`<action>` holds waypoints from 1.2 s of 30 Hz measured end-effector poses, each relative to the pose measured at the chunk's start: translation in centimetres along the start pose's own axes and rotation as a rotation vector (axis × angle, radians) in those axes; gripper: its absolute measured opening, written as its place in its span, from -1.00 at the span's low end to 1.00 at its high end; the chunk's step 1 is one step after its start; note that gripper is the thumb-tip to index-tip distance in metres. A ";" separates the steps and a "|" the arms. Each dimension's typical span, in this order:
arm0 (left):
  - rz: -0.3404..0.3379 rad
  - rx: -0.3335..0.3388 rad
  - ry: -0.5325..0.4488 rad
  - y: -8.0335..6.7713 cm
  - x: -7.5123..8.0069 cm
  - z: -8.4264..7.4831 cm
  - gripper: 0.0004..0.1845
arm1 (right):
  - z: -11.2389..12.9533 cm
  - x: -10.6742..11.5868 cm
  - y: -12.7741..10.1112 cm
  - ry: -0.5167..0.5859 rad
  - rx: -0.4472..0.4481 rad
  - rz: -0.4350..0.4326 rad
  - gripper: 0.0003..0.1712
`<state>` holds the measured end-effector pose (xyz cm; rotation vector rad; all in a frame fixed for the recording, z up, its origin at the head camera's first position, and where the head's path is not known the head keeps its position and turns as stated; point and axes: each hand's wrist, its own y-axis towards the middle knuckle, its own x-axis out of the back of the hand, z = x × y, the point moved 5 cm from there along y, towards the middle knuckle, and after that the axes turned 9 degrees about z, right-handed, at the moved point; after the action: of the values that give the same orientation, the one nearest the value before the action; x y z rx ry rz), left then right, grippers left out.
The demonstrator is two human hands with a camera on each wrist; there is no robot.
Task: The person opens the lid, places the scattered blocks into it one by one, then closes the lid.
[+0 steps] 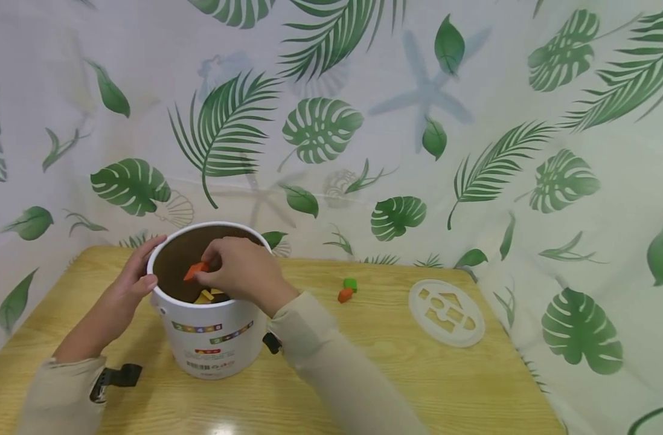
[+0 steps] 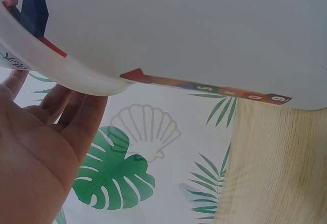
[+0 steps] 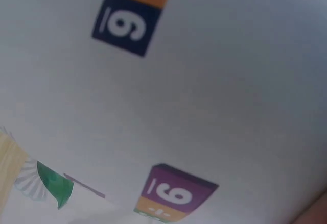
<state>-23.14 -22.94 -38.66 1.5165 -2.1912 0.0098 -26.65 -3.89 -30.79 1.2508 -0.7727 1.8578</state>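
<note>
The white bucket point(image 1: 212, 329) stands on the wooden table point(image 1: 364, 374), toward its left side, and everything else is easiest placed from it. The right hand point(image 1: 244, 272) reaches over the bucket's open mouth and pinches one orange block point(image 1: 194, 270) between thumb and fingertips, just above the rim line. The left hand point(image 1: 133, 279) rests against the bucket's left wall with fingers fairly straight, thumb near the rim, steadying it rather than gripping; the left wrist view shows those fingers point(image 2: 76, 117) spread along the underside of the rim.

Judging by how things lie, the sorting looks partly along. Inside the bucket, below the orange block, at least one yellow piece point(image 1: 208, 296) shows; more may lie deeper, but I cannot tell. Out on the table to the right of the bucket sit two loose blocks touching each other: one green block point(image 1: 350, 283) and one orange-red block point(image 1: 345, 295). Farther right again, well apart from the bucket, lies one round white lid point(image 1: 446, 312) with shape cutouts, flat on the table and off the bucket.

Count as seen: one bucket, one lid, one block in hand, two blocks loose on the table, and an uncertain number inside. A leaf-print curtain point(image 1: 364, 121) hangs behind.
</note>
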 end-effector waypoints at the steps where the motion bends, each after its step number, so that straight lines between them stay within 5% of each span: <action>1: -0.002 -0.008 0.001 0.0 0.0 0.0 -0.33 | 0.0 0.0 0.0 -0.002 -0.004 -0.004 -0.79; 6: 0.003 -0.038 -0.004 0.1 0.0 0.1 -0.33 | -0.1 0.3 -0.3 -0.002 -0.010 -0.024 -0.91; 19: 0.020 -0.035 0.029 0.0 0.1 -0.1 -0.33 | 0.0 0.5 -0.6 0.044 0.021 -0.026 -0.77; 36: 0.018 -0.005 -0.005 0.0 -0.2 -0.4 -0.31 | -0.3 0.9 -1.5 0.175 0.172 -0.192 -0.76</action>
<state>-22.94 -22.68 -38.39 1.4960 -2.2072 0.0062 -25.79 -2.63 -29.96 1.2019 -0.3912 1.8746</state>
